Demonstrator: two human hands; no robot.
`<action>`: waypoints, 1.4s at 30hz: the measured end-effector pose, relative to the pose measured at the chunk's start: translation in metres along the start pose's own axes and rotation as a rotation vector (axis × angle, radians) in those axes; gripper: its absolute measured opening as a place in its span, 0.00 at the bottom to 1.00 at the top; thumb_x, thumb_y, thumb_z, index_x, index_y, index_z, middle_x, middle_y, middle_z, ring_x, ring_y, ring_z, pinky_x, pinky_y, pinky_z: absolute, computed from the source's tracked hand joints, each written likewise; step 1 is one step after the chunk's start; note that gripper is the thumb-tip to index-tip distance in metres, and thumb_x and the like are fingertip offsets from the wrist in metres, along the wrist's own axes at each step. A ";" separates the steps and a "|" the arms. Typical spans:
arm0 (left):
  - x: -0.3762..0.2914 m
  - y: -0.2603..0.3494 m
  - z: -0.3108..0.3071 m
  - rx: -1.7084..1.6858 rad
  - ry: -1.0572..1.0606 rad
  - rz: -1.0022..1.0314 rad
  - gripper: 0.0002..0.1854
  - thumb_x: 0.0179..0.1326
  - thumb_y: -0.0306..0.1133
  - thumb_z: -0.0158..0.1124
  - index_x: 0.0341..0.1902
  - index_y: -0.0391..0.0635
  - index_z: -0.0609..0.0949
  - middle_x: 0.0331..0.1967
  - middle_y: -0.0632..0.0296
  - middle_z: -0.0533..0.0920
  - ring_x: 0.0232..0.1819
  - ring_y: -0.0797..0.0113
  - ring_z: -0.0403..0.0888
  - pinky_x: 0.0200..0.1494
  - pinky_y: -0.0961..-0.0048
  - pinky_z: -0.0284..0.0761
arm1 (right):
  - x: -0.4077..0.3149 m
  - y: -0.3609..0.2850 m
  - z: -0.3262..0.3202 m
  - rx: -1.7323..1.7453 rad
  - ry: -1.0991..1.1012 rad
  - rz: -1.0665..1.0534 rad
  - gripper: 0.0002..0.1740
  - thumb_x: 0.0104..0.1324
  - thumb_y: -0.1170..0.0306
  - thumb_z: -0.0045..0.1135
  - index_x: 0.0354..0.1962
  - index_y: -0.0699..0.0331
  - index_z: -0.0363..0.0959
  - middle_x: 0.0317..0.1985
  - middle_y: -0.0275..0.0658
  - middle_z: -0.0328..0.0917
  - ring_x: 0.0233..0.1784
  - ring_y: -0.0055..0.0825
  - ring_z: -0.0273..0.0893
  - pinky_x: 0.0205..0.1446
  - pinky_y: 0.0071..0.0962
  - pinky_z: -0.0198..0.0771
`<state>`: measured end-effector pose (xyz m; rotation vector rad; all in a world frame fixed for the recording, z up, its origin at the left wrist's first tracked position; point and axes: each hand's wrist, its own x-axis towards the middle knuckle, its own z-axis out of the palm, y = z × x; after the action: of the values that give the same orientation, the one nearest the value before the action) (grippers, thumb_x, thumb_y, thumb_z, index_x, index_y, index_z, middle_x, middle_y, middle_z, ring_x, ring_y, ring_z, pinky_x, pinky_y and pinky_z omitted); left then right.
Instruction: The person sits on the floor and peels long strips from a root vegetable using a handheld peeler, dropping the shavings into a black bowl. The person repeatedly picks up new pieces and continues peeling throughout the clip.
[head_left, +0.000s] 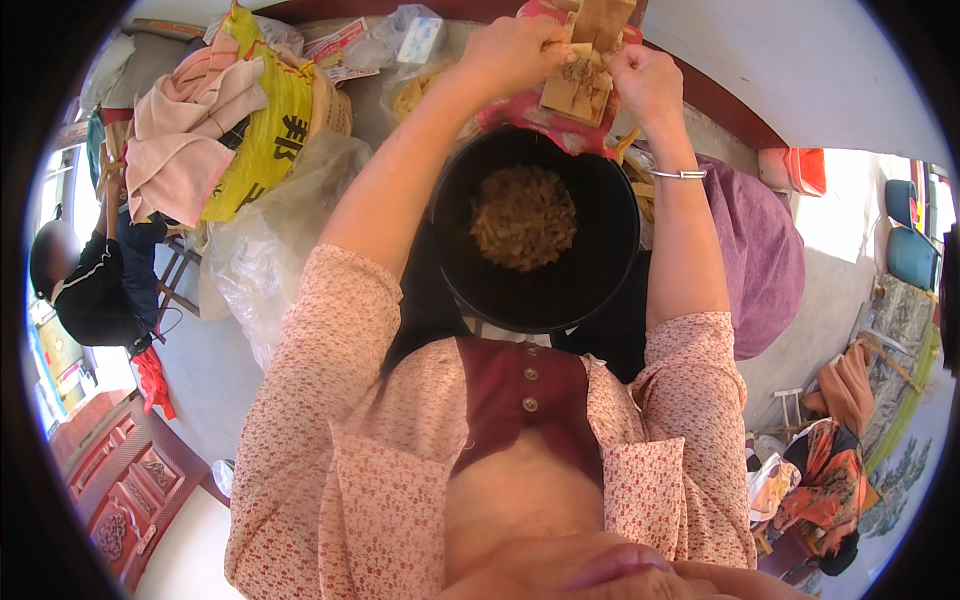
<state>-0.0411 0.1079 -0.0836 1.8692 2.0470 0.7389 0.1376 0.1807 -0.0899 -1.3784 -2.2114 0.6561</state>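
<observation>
At the top of the view, my left hand (517, 46) pinches a pale yellowish strip (580, 49) against a wooden block device (576, 97). The device has a flat base and a raised wooden piece above it. My right hand (646, 79) is at the device's right side, fingertips drawn together near the strip. Whether they hold anything is hidden. Beneath the device lies a pink-red patterned cloth (517, 112). Below it, between my legs, stands a black bucket (600, 255) with a heap of small light-brown chopped pieces (523, 217) at its bottom.
On the left are a yellow woven sack (274, 112), a pink towel (180, 135) and clear plastic sheeting (255, 240). A purple cloth-like bundle (757, 255) lies right of the bucket. One person (97, 277) sits far left, another person (825, 480) is at lower right.
</observation>
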 end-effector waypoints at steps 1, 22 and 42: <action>-0.006 0.000 -0.006 0.046 -0.033 -0.027 0.15 0.55 0.48 0.58 0.35 0.51 0.82 0.26 0.56 0.81 0.31 0.53 0.79 0.34 0.62 0.73 | -0.001 0.003 0.003 -0.086 0.015 0.004 0.14 0.56 0.60 0.57 0.25 0.64 0.77 0.23 0.46 0.77 0.27 0.43 0.76 0.34 0.37 0.69; -0.045 0.042 -0.038 -1.596 0.554 -0.167 0.20 0.69 0.49 0.41 0.28 0.47 0.69 0.15 0.70 0.65 0.15 0.77 0.60 0.19 0.76 0.60 | -0.083 -0.050 -0.030 1.411 -0.657 0.202 0.12 0.71 0.66 0.44 0.31 0.64 0.68 0.13 0.24 0.55 0.10 0.09 0.45 0.12 0.11 0.45; -0.065 0.055 -0.004 -0.489 0.365 0.470 0.08 0.36 0.24 0.55 0.26 0.42 0.74 0.33 0.53 0.76 0.37 0.50 0.74 0.38 0.61 0.71 | -0.075 -0.019 -0.021 1.538 -0.733 0.689 0.10 0.64 0.62 0.46 0.28 0.58 0.68 0.08 0.23 0.51 0.06 0.13 0.45 0.08 0.16 0.46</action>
<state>0.0115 0.0452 -0.0597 2.0222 1.3943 1.6331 0.1668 0.1082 -0.0707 -0.9127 -0.7227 2.6041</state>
